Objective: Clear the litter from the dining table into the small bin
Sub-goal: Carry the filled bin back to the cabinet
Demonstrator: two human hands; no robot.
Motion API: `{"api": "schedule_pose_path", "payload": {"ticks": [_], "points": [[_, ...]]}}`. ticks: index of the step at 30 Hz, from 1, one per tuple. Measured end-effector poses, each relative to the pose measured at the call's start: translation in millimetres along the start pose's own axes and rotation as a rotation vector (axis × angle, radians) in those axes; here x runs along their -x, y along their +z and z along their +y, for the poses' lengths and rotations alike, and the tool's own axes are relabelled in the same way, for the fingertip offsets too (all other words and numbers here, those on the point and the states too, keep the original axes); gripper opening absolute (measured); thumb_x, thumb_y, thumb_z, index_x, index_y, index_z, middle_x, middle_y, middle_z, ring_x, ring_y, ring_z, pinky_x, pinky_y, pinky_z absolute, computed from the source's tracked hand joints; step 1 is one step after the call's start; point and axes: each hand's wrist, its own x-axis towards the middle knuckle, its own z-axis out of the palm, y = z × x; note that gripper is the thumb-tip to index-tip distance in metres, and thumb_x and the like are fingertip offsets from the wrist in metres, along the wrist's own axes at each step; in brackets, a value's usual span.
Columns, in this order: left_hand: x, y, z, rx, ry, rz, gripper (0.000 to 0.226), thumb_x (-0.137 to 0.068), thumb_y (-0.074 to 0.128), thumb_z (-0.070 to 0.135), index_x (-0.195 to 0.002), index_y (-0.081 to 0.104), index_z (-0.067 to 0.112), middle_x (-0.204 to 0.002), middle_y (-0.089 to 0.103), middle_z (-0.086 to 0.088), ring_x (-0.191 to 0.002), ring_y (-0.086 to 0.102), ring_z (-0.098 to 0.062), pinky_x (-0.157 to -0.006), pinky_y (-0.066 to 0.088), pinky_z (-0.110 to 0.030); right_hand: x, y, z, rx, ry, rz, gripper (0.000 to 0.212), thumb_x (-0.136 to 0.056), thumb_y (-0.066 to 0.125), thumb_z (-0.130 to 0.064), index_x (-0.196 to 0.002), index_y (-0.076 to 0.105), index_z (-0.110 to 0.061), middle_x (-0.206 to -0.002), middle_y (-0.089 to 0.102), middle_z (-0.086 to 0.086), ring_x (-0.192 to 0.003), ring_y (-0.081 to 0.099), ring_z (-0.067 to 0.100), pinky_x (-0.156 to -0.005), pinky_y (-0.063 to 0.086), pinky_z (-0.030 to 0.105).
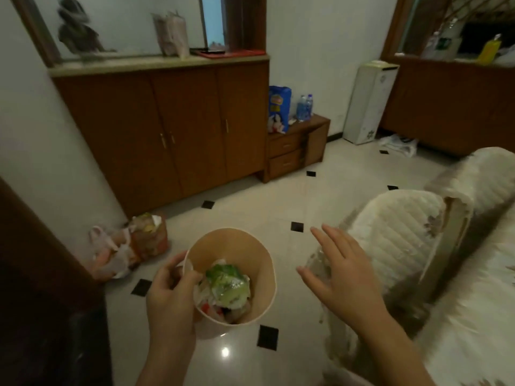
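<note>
Head view looks down on a small bin (232, 277), a tan round tub held above the tiled floor (250, 207). It sits in the left hand (170, 296), whose fingers (189, 277) curl over the near left rim while the palm wraps the outer wall, so this hand is closed in a grip on the bin. Inside the bin, just right of those fingers, lies litter (227, 288): a crumpled green and white wrapper on top of paler scraps, with a bit of red showing beneath.

To the right of the bin and apart from it, the right hand (340, 271) is spread flat with the fingers splayed, palm down, holding nothing. It hovers near the corner of a pale padded chair back (395, 235); whether the fingertips touch the cover cannot be told because of blur.

Beyond the left hand, on the floor against the wall, sit plastic bags (128, 246) stuffed with rubbish. Farther ahead of both hands stands a brown wooden cabinet (172, 129) with three doors, and beside it a low drawer unit (295, 146) carrying a blue packet (279, 107) and water bottles (304, 107). A white appliance (367, 104) stands by the far wall, ahead of the right hand.
</note>
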Motion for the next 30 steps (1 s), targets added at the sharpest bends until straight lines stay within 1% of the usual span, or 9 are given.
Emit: {"api": "schedule_pose_path", "payload": {"ticks": [2, 6, 10, 13, 16, 18, 22, 25, 30], "points": [[-29, -10, 11, -0.011, 0.036, 0.028, 0.033, -0.080, 0.057, 0.007, -0.105, 0.062, 0.029, -0.103, 0.064, -0.001, -0.095, 0.061, -0.024, -0.079, 0.053, -0.047, -20, 15, -16, -0.005, -0.009, -0.008, 0.067, -0.074, 0.055, -0.049, -0.132, 0.035, -0.023, -0.137, 0.046, 0.006, -0.127, 0.039, 0.025, -0.104, 0.025, 0.037], [-82, -13, 25, 0.001, 0.071, 0.050, 0.039, -0.078, 0.055, 0.001, -0.102, 0.058, 0.031, -0.090, 0.055, 0.014, -0.085, 0.057, -0.014, -0.069, 0.050, -0.036, -59, 41, -35, -0.018, -0.002, -0.021, 0.066, -0.074, 0.054, -0.047, -0.132, 0.036, -0.021, -0.137, 0.046, 0.007, -0.128, 0.038, 0.027, -0.105, 0.033, 0.045], [-144, 5, 33, 0.022, 0.014, 0.033, 0.037, -0.080, 0.056, 0.003, -0.106, 0.058, 0.029, -0.100, 0.059, 0.004, -0.093, 0.058, -0.021, -0.063, 0.049, -0.034, -105, 68, -33, -0.007, 0.045, -0.008, 0.065, -0.072, 0.054, -0.047, -0.130, 0.040, -0.020, -0.135, 0.048, 0.011, -0.127, 0.039, 0.030, -0.101, 0.038, 0.048], [-191, 36, 37, 0.046, 0.000, -0.028, 0.037, -0.079, 0.055, 0.003, -0.101, 0.061, 0.032, -0.109, 0.061, -0.003, -0.100, 0.058, -0.026, -0.069, 0.051, -0.041, -146, 90, -21, 0.008, 0.081, 0.019, 0.066, -0.071, 0.053, -0.048, -0.129, 0.041, -0.019, -0.134, 0.049, 0.013, -0.125, 0.041, 0.032, -0.099, 0.039, 0.049], [-244, 84, 42, 0.023, 0.041, -0.095, 0.036, -0.077, 0.055, 0.000, -0.085, 0.061, 0.034, -0.100, 0.061, -0.001, -0.095, 0.058, -0.025, -0.066, 0.049, -0.037, -201, 115, -2, 0.001, 0.121, 0.041, 0.066, -0.070, 0.057, -0.045, -0.129, 0.041, -0.019, -0.134, 0.048, 0.013, -0.125, 0.040, 0.033, -0.099, 0.038, 0.050], [-280, 122, 46, 0.000, 0.063, -0.132, 0.036, -0.076, 0.056, -0.001, -0.084, 0.060, 0.034, -0.102, 0.061, -0.004, -0.096, 0.058, -0.026, -0.064, 0.049, -0.036, -243, 127, 13, -0.006, 0.143, 0.047, 0.066, -0.070, 0.056, -0.045, -0.129, 0.041, -0.019, -0.134, 0.048, 0.013, -0.126, 0.039, 0.034, -0.100, 0.037, 0.050], [-336, 200, 60, -0.040, 0.058, -0.233, 0.034, -0.076, 0.056, -0.001, -0.084, 0.061, 0.032, -0.098, 0.062, 0.000, -0.102, 0.058, -0.029, -0.084, 0.051, -0.051, -318, 137, 49, 0.017, 0.193, 0.059, 0.066, -0.073, 0.061, -0.043, -0.131, 0.040, -0.019, -0.137, 0.045, 0.012, -0.128, 0.036, 0.033, -0.102, 0.033, 0.048], [-370, 257, 68, -0.043, 0.042, -0.298, 0.035, -0.076, 0.055, -0.002, -0.085, 0.062, 0.030, -0.100, 0.062, -0.001, -0.102, 0.058, -0.028, -0.082, 0.051, -0.048, -359, 140, 77, 0.034, 0.260, 0.064, 0.067, -0.075, 0.067, -0.039, -0.133, 0.037, -0.020, -0.140, 0.042, 0.010, -0.130, 0.033, 0.030, -0.104, 0.031, 0.046], [-422, 355, 65, -0.072, -0.005, -0.434, 0.033, -0.079, 0.054, 0.002, -0.086, 0.061, 0.034, -0.106, 0.060, 0.001, -0.102, 0.056, -0.025, -0.081, 0.051, -0.048, -411, 146, 130, 0.075, 0.386, 0.121, 0.066, -0.072, 0.054, -0.048, -0.130, 0.039, -0.021, -0.136, 0.046, 0.009, -0.127, 0.038, 0.031, -0.101, 0.038, 0.049]]}}
